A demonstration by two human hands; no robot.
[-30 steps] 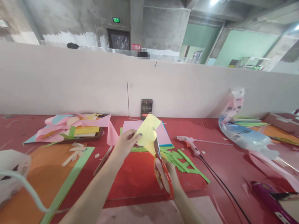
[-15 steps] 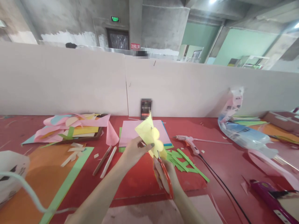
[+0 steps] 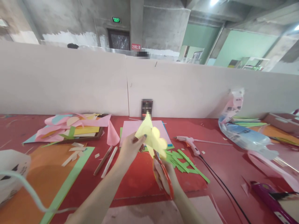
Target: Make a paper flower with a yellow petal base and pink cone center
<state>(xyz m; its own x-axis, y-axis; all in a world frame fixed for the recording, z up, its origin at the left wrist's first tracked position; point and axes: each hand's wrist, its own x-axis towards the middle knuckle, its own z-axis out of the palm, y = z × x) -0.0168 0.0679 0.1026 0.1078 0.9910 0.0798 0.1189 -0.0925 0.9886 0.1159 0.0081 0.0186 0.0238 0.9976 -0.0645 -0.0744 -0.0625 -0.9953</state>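
Observation:
My left hand [image 3: 131, 146] pinches a sheet of yellow paper [image 3: 149, 133] by its left side, its top corner pointing up. The right edge of the paper is cut into rounded, petal-like scallops. Below it, my right hand [image 3: 164, 174] is closed around red-handled scissors [image 3: 167, 180]. The scissor blades point up at the paper's lower edge; how far they are open is hard to make out. Behind the paper lies a stack of pink and blue sheets [image 3: 128, 130]. Green paper strips [image 3: 182, 160] are heaped just right of my right hand.
A pink glue gun [image 3: 190, 143] with a black cord lies to the right, a purple tool [image 3: 266, 196] nearer the corner. Left are a tray of paper scraps [image 3: 88, 135], a pink paper cone [image 3: 112, 133] and two sticks [image 3: 109, 162]. A white partition [image 3: 70, 81] stands behind.
My left hand has turned the yellow paper, so its upper corner now sits further left and its scallops tilt down to the right. My right hand with the scissors has hardly moved.

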